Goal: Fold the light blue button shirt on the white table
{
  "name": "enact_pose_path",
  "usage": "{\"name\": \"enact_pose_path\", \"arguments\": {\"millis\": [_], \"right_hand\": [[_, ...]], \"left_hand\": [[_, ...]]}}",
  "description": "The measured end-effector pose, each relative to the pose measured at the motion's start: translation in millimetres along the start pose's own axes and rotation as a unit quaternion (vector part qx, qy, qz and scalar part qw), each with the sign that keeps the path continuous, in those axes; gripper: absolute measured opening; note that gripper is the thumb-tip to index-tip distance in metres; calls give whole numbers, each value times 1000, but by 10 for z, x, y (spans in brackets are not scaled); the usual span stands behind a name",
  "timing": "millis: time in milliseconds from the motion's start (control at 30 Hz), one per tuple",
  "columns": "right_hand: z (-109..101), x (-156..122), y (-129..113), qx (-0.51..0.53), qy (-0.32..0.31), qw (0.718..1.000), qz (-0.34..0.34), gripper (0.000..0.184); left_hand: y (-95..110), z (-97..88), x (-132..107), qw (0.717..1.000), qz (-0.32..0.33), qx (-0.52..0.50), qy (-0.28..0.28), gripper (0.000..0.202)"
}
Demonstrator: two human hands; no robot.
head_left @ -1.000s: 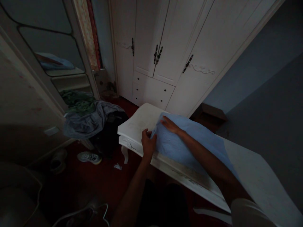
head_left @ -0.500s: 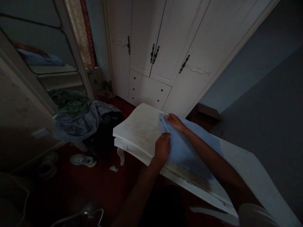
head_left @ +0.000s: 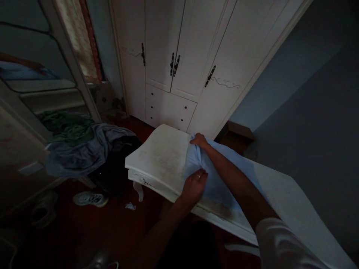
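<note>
A light blue cloth [head_left: 221, 175] lies spread on a long white table [head_left: 157, 157]. My right hand [head_left: 199, 140] is closed on the cloth's far left corner, bunching the fabric. My left hand [head_left: 194, 185], with a ring on one finger, pinches the cloth's near left edge close to the table's front edge. Both forearms reach in from the bottom of the view. The room is dim.
A white wardrobe [head_left: 179, 56] with dark handles and small drawers stands behind the table. A heap of grey and green clothes [head_left: 78, 149] lies left of the table over a dark bag. White shoes [head_left: 90, 198] sit on the dark red floor. A mirror leans at the left.
My left hand has moved right along the table's front edge, from the bare top onto the cloth. The cloth's left edge has been drawn rightward, baring more table. My right hand has closed on the corner.
</note>
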State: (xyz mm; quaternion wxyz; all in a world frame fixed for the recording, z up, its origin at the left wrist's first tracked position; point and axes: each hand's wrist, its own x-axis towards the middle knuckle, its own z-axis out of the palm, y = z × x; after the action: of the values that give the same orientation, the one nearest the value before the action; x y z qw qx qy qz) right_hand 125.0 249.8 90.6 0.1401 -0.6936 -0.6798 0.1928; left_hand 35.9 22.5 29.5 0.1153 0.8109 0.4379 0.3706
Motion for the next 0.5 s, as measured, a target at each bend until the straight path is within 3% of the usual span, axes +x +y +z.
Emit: {"name": "enact_pose_path", "arguments": {"millis": [133, 200, 267, 400, 500], "right_hand": [[-61, 43, -7, 40, 1, 998, 45, 43], [-101, 46, -26, 61, -2, 996, 63, 33], [-153, 47, -56, 85, -8, 993, 79, 23], [-311, 35, -81, 165, -2, 982, 94, 16], [-465, 5, -12, 229, 14, 969, 95, 19]], "left_hand": [[-168, -48, -110, 995, -63, 40, 67, 58], [-241, -100, -122, 993, -90, 32, 67, 63], [-272, -153, -101, 995, -78, 3, 62, 64], [-181, -234, 11, 988, -15, -80, 134, 68], [-32, -296, 142, 967, -30, -135, 216, 63]]}}
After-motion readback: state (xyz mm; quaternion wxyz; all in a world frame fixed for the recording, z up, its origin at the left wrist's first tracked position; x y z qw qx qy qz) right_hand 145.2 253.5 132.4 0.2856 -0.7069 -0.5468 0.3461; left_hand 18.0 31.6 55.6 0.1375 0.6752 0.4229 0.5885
